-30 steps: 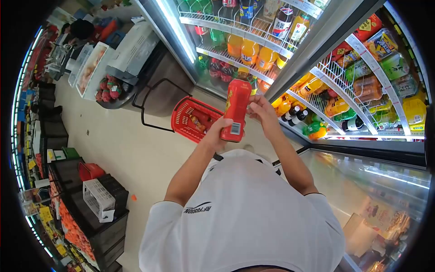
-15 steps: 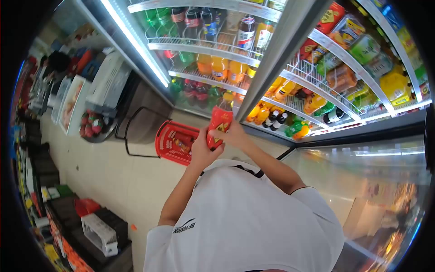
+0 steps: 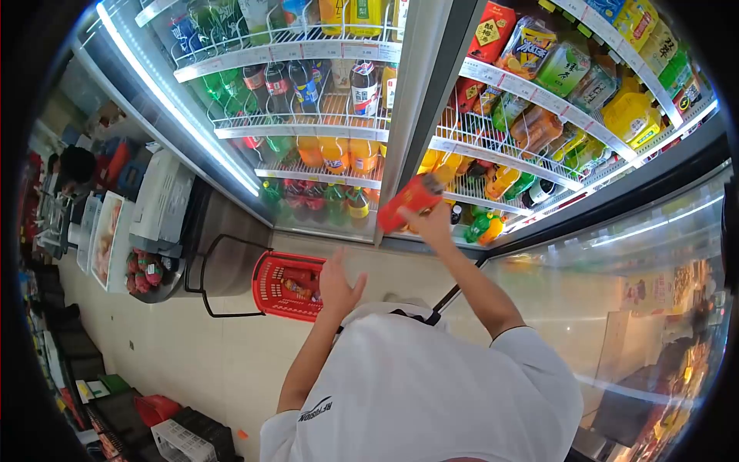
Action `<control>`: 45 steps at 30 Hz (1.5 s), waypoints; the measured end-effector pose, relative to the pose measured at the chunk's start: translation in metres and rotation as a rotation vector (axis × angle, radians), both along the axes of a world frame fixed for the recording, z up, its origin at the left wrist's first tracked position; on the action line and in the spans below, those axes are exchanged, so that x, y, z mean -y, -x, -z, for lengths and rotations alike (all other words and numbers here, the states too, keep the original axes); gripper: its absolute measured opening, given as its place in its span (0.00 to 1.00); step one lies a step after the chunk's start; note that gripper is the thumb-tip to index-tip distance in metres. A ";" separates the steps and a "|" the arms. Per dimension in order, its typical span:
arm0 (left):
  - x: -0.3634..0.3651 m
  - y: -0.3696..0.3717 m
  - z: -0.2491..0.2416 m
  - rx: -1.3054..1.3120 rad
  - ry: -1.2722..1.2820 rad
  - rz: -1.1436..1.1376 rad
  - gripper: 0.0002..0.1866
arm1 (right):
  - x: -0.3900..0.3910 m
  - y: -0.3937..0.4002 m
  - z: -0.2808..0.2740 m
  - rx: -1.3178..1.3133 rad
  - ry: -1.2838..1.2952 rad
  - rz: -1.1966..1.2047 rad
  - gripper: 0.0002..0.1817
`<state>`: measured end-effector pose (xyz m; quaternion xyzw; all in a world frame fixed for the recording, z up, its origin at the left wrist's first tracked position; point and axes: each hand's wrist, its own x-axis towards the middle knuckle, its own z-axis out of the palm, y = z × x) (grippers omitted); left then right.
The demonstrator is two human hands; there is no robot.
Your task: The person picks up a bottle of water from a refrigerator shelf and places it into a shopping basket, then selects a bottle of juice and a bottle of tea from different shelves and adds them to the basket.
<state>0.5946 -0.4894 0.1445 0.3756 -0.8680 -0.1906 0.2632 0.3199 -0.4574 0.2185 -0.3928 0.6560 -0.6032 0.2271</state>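
My right hand (image 3: 433, 225) is closed around a red-labelled drink bottle (image 3: 406, 203), which is tilted in front of the fridge's centre post. The bottle is slightly smeared by motion and its wording cannot be read. Nothing is in my left hand (image 3: 337, 286), which has its fingers apart just right of a red shopping basket (image 3: 260, 283). Inside the basket lies a pack with red and yellow colours (image 3: 300, 289). Lit fridge shelves (image 3: 308, 129) with rows of bottled drinks stand beyond my hands.
On the right, an open glass door (image 3: 608, 308) reaches towards me. The fridge's centre post (image 3: 412, 108) divides the shelves. A dark counter (image 3: 219, 262) with a white container (image 3: 108, 239) is at left. Crates (image 3: 181, 440) sit at lower left.
My left hand has let go of the bottle and spread its fingers. My right hand has carried the bottle rightwards and up, tilting it. The camera view has shifted too.
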 end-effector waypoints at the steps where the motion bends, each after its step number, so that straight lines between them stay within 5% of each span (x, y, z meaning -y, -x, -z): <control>1: 0.001 -0.010 0.009 -0.008 0.012 -0.017 0.44 | 0.003 0.023 -0.010 -0.048 0.070 0.112 0.28; 4: -0.010 -0.056 0.062 0.020 -0.232 -0.160 0.43 | 0.016 0.086 -0.046 -0.060 0.391 0.270 0.27; 8: -0.050 -0.156 0.166 0.306 -0.404 -0.394 0.43 | 0.022 0.160 -0.053 -0.196 0.495 0.493 0.26; 12: -0.095 -0.222 0.177 0.644 -0.882 -0.545 0.42 | 0.043 0.178 -0.070 -0.298 0.539 0.598 0.34; 18: -0.121 -0.242 0.199 0.622 -0.925 -0.623 0.37 | 0.088 0.208 -0.046 -0.423 0.487 0.447 0.34; 20: -0.117 -0.227 0.199 0.482 -0.934 -0.619 0.35 | 0.098 0.213 -0.033 -0.571 0.155 0.563 0.34; 24: -0.102 -0.202 0.200 0.295 -0.860 -0.599 0.35 | 0.125 0.217 -0.026 -0.721 -0.076 0.890 0.40; 27: -0.098 -0.191 0.182 0.254 -0.813 -0.612 0.36 | 0.137 0.254 -0.015 -0.747 -0.151 0.759 0.31; 28: -0.098 -0.193 0.179 0.219 -0.865 -0.632 0.36 | 0.137 0.238 -0.043 -0.586 -0.319 0.661 0.28; 29: -0.098 -0.194 0.171 0.240 -0.875 -0.667 0.36 | 0.140 0.259 -0.042 -0.774 -0.561 0.456 0.30; 31: -0.104 -0.201 0.161 0.227 -0.889 -0.768 0.36 | 0.144 0.262 -0.043 -0.707 -0.366 0.546 0.39; 36: -0.130 -0.225 0.158 0.356 -1.012 -0.782 0.35 | 0.163 0.314 -0.001 -0.708 -0.476 0.613 0.39; 38: -0.137 -0.234 0.156 0.333 -1.026 -0.822 0.35 | 0.165 0.288 -0.028 -0.739 -0.566 0.640 0.44; 45: -0.145 -0.237 0.151 0.316 -1.075 -0.861 0.34 | 0.180 0.309 0.002 -0.778 -0.437 0.673 0.46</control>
